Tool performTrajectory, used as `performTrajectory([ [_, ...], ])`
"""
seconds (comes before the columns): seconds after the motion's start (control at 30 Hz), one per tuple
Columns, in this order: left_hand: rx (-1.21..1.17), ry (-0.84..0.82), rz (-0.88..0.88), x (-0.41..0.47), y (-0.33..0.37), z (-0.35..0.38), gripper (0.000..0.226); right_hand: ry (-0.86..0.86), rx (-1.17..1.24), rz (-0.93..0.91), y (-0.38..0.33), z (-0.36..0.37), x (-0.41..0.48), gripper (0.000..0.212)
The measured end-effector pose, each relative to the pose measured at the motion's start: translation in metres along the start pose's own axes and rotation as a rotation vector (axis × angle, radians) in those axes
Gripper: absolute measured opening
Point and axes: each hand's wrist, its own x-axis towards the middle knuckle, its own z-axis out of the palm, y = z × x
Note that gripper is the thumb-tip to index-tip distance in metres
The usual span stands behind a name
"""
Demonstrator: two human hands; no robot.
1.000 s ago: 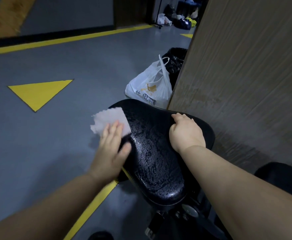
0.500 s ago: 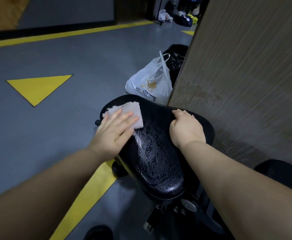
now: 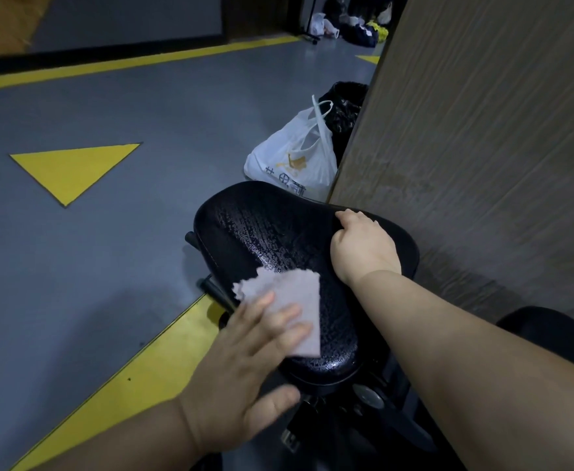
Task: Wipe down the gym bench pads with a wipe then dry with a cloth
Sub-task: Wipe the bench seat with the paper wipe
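Fingers (image 3: 287, 316) of the left hand (image 3: 245, 368) are lying straight and a little spread, pressing flat on the pale wipe (image 3: 289, 300), while the thumb is hanging off the near rim of the black pad (image 3: 262, 232). Nothing is being pinched; the open palm is only pushing the wipe down. The wipe is lying on the pad's near left part, about 7 o'clock from the pad's middle, and its ragged edge is pointing toward 11 o'clock. The pad's surface is shining with small wet drops.

At about 2 o'clock on the pad the right hand (image 3: 364, 246) is holding on, with its fingers curling over the far rim, so it is clamping the pad itself. The two hands are sitting apart, with bare wet pad between them.

Under the pad, at 6 o'clock, a round metal knob (image 3: 367, 397) is showing on the dark frame. At 4 o'clock a second black cushion (image 3: 551, 334) is peeking from behind the right forearm. Beyond the pad, at 12 o'clock, a white plastic bag (image 3: 292, 164) is standing on the grey floor (image 3: 109, 113), touching a black bag (image 3: 343, 103) behind it. A wood-grain panel (image 3: 483, 130) is rising at 2 o'clock. A yellow triangle (image 3: 71, 168) is lying at 10 o'clock, and a yellow stripe (image 3: 136, 379) is running at 8 o'clock.
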Motion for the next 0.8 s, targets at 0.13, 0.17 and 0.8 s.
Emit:
performTrajectory([
  [0.13, 0.026, -0.055, 0.065, 0.009, -0.019, -0.007, 0.055, -0.009, -0.002, 0.004, 0.0, -0.002, -0.002, 0.05],
  [0.17, 0.022, -0.065, 0.009, 0.018, -0.031, -0.011, 0.056, -0.011, -0.002, 0.003, 0.0, -0.002, -0.001, 0.051],
  [0.8, 0.101, -0.185, -0.057, 0.029, 0.0, -0.022, 0.071, -0.011, 0.032, 0.042, -0.002, -0.003, -0.002, 0.049],
])
